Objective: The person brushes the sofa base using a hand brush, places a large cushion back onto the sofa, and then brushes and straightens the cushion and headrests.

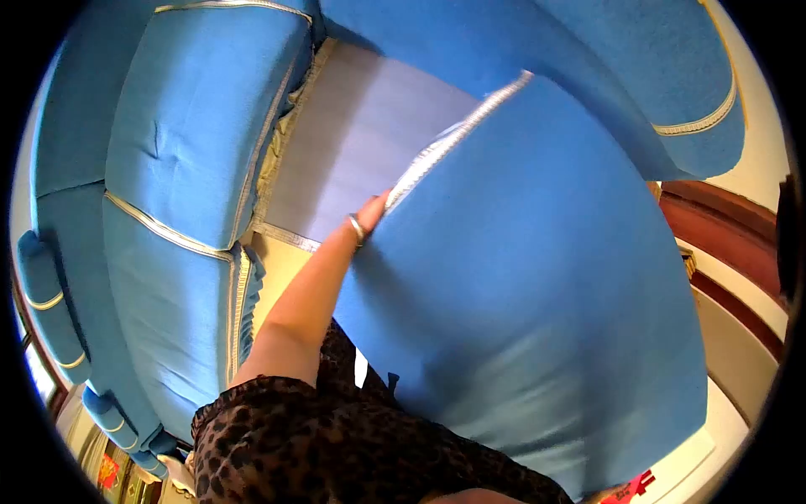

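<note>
A large blue sofa cushion (537, 252) with white braided trim along one edge is lifted and tilted in front of my body. My left hand (374, 212) is closed on its trimmed edge, with the fingers partly hidden by the cushion. A bracelet circles that wrist. Beyond the cushion, the grey-lilac seat base (378, 109) of the sofa lies exposed. My right hand does not show.
Blue seat cushions (206, 126) with white trim stay in place along the left. A blue armrest (688, 92) curves at the upper right. Dark red wooden furniture (714, 227) stands at the right, and a red decoration (630, 489) shows at the bottom.
</note>
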The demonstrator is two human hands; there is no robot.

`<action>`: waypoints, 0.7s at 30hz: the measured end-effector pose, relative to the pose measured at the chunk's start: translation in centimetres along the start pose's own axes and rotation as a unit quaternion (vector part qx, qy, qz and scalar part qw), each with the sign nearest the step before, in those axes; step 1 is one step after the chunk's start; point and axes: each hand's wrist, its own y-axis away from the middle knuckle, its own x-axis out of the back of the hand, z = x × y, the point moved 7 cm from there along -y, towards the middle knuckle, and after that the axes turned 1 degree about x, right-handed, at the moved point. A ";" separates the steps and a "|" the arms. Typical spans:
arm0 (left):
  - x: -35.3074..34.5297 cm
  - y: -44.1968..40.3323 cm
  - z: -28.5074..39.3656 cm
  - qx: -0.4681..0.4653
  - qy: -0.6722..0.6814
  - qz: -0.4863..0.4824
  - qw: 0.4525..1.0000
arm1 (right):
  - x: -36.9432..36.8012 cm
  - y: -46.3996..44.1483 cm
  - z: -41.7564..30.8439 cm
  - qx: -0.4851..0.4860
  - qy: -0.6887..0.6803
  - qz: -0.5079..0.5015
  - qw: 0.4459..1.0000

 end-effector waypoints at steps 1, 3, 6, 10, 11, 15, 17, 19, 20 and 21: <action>3.4 -0.6 -1.6 -0.004 0.010 0.009 1.000 | -0.7 -0.8 -0.7 0.007 0.000 -0.004 1.000; 9.2 1.4 -1.6 -0.009 0.045 0.044 0.998 | -2.5 -2.2 -2.0 0.016 -0.002 -0.015 1.000; 17.0 5.7 0.5 -0.049 0.078 0.073 0.993 | -6.5 -5.2 -3.6 0.029 -0.006 -0.036 0.999; 24.3 13.3 5.4 -0.056 0.086 0.201 0.974 | -12.8 -10.1 -5.3 0.035 -0.023 -0.050 0.998; 26.2 14.4 6.2 -0.063 0.074 0.223 0.970 | -14.3 -11.3 -5.2 0.032 -0.029 -0.051 0.998; 27.0 17.5 10.2 -0.058 0.041 0.281 0.957 | -20.0 -15.2 -5.1 0.015 -0.054 -0.045 0.997; 27.0 16.3 10.3 -0.048 0.042 0.298 0.953 | -21.9 -16.6 -3.9 0.004 -0.078 -0.029 0.997; 29.3 14.1 7.9 -0.045 0.071 0.292 0.953 | -23.3 -17.8 -3.5 0.017 -0.123 -0.023 0.992; 31.2 12.9 6.3 -0.043 0.092 0.279 0.955 | -23.8 -18.0 -3.0 0.019 -0.137 -0.030 0.990; 32.4 12.0 4.8 -0.036 0.112 0.267 0.957 | -24.2 -18.0 -2.3 0.019 -0.151 -0.036 0.988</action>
